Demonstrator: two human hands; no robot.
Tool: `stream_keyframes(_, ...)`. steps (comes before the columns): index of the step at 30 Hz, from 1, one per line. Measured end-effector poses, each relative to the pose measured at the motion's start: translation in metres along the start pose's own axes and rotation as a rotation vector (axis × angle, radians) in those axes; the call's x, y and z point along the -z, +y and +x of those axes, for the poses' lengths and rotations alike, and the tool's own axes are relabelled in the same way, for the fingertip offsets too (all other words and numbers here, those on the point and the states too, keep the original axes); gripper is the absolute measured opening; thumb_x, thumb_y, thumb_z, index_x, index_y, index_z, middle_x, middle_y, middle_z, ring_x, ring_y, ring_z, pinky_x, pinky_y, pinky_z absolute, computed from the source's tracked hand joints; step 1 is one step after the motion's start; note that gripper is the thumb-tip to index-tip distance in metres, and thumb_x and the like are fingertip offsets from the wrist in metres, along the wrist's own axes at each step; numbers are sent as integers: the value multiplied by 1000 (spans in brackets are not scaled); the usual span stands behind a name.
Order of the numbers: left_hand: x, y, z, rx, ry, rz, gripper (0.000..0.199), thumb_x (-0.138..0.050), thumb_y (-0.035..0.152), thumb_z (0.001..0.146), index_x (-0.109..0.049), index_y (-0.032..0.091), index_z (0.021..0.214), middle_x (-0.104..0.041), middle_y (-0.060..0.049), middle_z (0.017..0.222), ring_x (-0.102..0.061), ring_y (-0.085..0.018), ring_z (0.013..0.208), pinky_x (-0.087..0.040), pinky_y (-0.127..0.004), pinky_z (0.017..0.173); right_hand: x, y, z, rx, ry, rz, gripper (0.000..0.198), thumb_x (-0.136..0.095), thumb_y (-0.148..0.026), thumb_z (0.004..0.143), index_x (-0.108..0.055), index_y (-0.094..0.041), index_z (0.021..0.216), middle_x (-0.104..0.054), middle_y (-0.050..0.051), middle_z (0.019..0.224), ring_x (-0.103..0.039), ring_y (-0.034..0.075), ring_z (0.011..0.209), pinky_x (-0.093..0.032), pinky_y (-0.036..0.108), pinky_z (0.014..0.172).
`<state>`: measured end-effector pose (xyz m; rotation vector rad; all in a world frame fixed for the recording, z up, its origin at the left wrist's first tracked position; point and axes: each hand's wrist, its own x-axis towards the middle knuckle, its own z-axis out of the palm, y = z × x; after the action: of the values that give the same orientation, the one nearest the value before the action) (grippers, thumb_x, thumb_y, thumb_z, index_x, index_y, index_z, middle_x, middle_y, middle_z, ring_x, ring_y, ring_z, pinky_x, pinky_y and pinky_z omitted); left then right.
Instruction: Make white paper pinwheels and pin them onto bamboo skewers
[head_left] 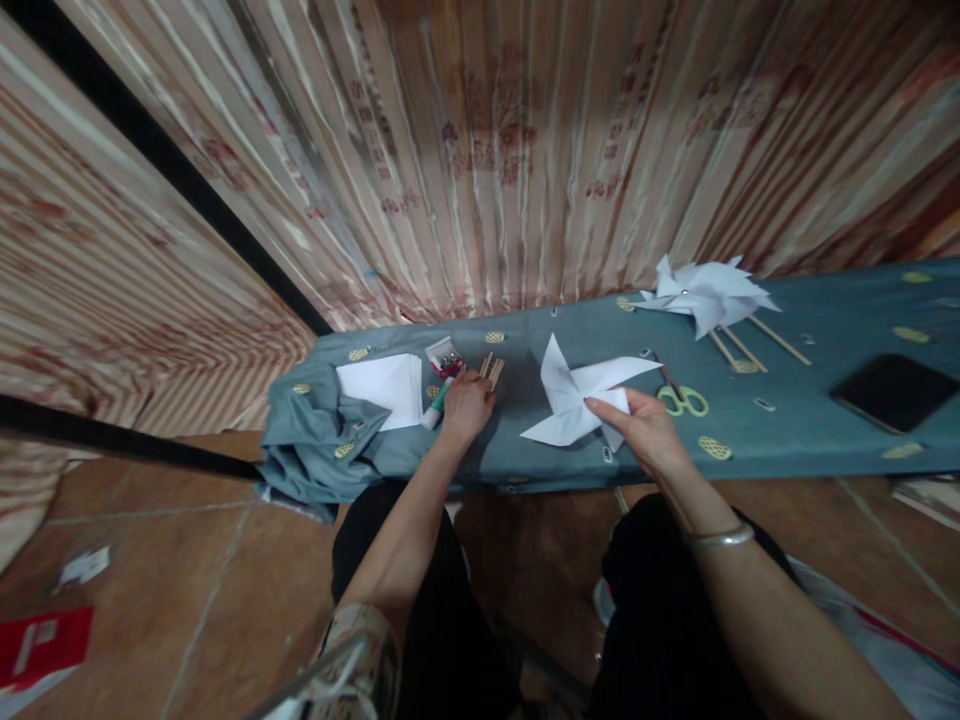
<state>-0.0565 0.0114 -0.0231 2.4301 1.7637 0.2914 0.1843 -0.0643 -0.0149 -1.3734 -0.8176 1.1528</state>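
My right hand (pixel 646 428) pinches a white paper pinwheel (pixel 568 405) near its centre, where a small pin head shows. The pinwheel has several pointed blades and is held just over the cloth. My left hand (pixel 469 402) is at a small bunch of wooden sticks (pixel 494 368), with its fingers closed about their ends. How many sticks it grips is hidden. Beside this hand lie a green and white glue stick (pixel 436 405) and an open small box of pins (pixel 445 357).
A stack of white paper (pixel 386 385) lies at the left of the cloth-covered bench (pixel 517 455). Right of the pinwheel are green-handled scissors (pixel 682 400), finished pinwheels (pixel 712 290) on sticks and a dark flat device (pixel 895 392). A striped curtain (pixel 495 150) hangs behind.
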Motion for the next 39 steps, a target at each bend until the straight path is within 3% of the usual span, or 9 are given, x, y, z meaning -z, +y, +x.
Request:
stream_keyframes(10, -6, 3, 6, -28, 19, -6, 20, -59, 21, 89, -75, 15, 99, -69, -12, 106, -58, -27, 110, -40, -40, 106, -6, -8, -4, 50, -54, -86, 40, -87, -50, 51, -72, -19, 71, -77, 4, 72, -67, 17, 60, -54, 33, 63)
stream_keyframes(15, -10, 5, 10, -18, 21, -17, 20, -57, 17, 88, -76, 17, 94, -71, -11, 99, -61, -25, 102, -40, -40, 106, -7, -11, -7, 87, -88, -117, 41, -85, -53, 53, -71, -19, 70, -76, 4, 70, -65, 17, 58, -53, 32, 61)
stream_keyframes(28, -1, 12, 4, 7, 29, -176, 20, -58, 12, 83, -77, 17, 89, -73, -12, 95, -64, -28, 101, -49, -37, 92, -12, -19, -17, 157, -136, -258, 31, -79, -48, 61, -69, -19, 67, -70, 0, 63, -56, 14, 56, -45, 28, 56)
stream_keyframes(31, 3, 13, 3, 19, 74, -365, 20, -60, 10, 80, -77, 17, 87, -72, -9, 91, -66, -25, 94, -50, -34, 87, -12, -22, -23, 196, -169, -315, 30, -76, -48, 67, -69, -19, 69, -68, -1, 61, -54, 13, 55, -43, 26, 53)
stream_keyframes(34, 4, 17, 1, 54, 127, -739, 17, -63, 12, 76, -76, 17, 85, -72, -6, 88, -66, -19, 81, -51, -29, 77, -13, -25, -32, 292, -160, -372, 26, -72, -46, 74, -72, -20, 74, -68, -1, 62, -56, 15, 56, -43, 26, 53)
stream_keyframes(36, 5, 22, -2, 93, 131, -1020, 14, -67, 18, 72, -75, 16, 83, -72, -4, 82, -65, -17, 73, -50, -27, 71, -13, -28, -38, 404, -123, -432, 20, -69, -41, 80, -75, -22, 82, -72, 0, 70, -61, 17, 63, -47, 28, 59)
stream_keyframes(39, 8, 31, -10, 128, 32, -1323, 20, -71, 27, 69, -75, 16, 85, -66, 2, 65, -55, -12, 56, -46, -24, 60, -13, -32, -45, 646, -60, -523, 12, -67, -33, 86, -75, -25, 88, -76, 2, 86, -68, 20, 78, -53, 32, 73)
